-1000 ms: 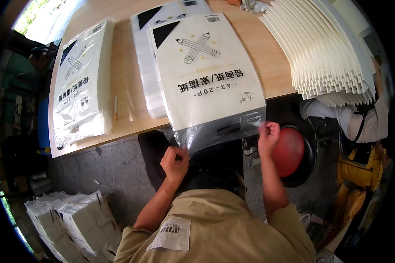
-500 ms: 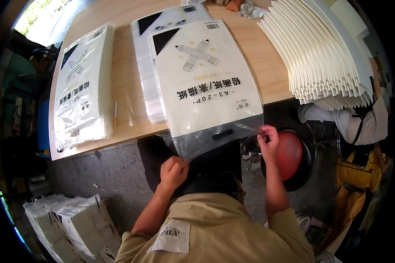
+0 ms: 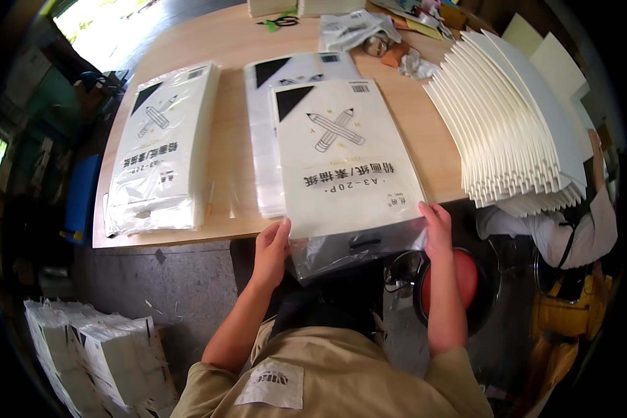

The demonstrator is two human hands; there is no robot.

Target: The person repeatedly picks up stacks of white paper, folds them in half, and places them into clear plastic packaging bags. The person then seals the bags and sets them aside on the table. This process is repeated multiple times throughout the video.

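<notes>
I hold the packet [image 3: 345, 177] by its two sides, near its lower end: my left grip [image 3: 272, 244] is pinched at its left edge, and my right grip [image 3: 437, 226] is closed on its right edge, thumb on top. The packet lies face up in front of me, cream with a black corner and two crossed pencils, its upper part over the table [image 3: 231, 146] and its lower end reaching past the table's near edge toward my body. That end is a clear flap [image 3: 320, 256] with a dark oblong slot in it. Just beyond the packet and to its left, partly covered by it, are clear sleeves [image 3: 263, 132]; whether the packet rests on them I cannot tell. Farther left of the packet stands a stack [image 3: 161, 153] of similar filled packets in shiny plastic. Right of the packet, cream folded sheets [image 3: 508, 132] lie fanned in a thick pile. Well beyond its far end are a crumpled bag [image 3: 355, 29] and, left of that end, black scissors [image 3: 285, 21] with something green on them. Below the packet's right corner is a red stool [image 3: 453, 289], partly behind my right forearm.
</notes>
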